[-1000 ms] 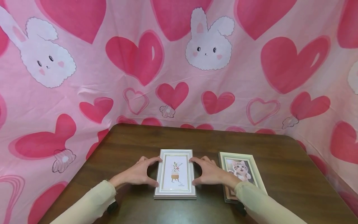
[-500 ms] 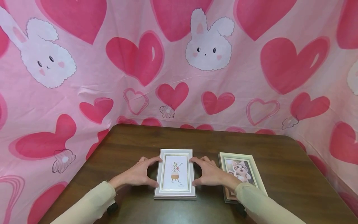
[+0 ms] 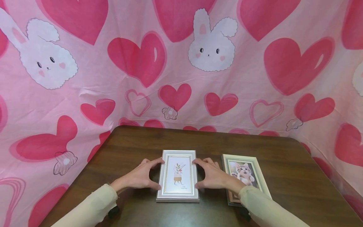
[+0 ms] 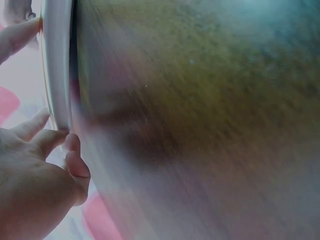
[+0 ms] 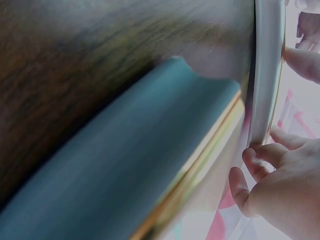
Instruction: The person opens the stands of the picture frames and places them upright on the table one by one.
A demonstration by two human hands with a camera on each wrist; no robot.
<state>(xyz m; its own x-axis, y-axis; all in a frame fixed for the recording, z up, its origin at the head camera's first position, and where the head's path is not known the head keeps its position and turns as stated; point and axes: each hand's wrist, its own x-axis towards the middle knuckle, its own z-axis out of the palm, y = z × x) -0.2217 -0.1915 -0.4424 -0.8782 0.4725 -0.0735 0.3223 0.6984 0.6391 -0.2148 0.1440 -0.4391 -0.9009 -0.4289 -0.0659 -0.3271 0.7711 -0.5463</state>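
A white picture frame [image 3: 177, 197] with a thin gold inner line and a potted-plant print lies face up in the middle of the head view. My left hand [image 3: 137, 176] holds its left edge, thumb near the front corner and index finger farther back. On the opposite edge my right hand [image 3: 214, 175] grips in a mirrored way. In the left wrist view the fingers of the left hand [image 4: 35, 175] curl at the end of the frame's side [image 4: 56, 65]. The right wrist view shows the right hand [image 5: 287, 182] against the other side, some fingers bent.
A second, pale green picture frame [image 3: 262, 178] with a kitten photo lies to the right, partly under my right forearm. Both rest on a dark brown wooden table [image 3: 136, 142]. A pink cloth [image 3: 175, 74] with hearts and rabbits hangs behind and at the sides.
The far edge of the white picture frame sits very slightly higher in the head view. Both hands keep their places on its sides, and the kitten frame has not moved.
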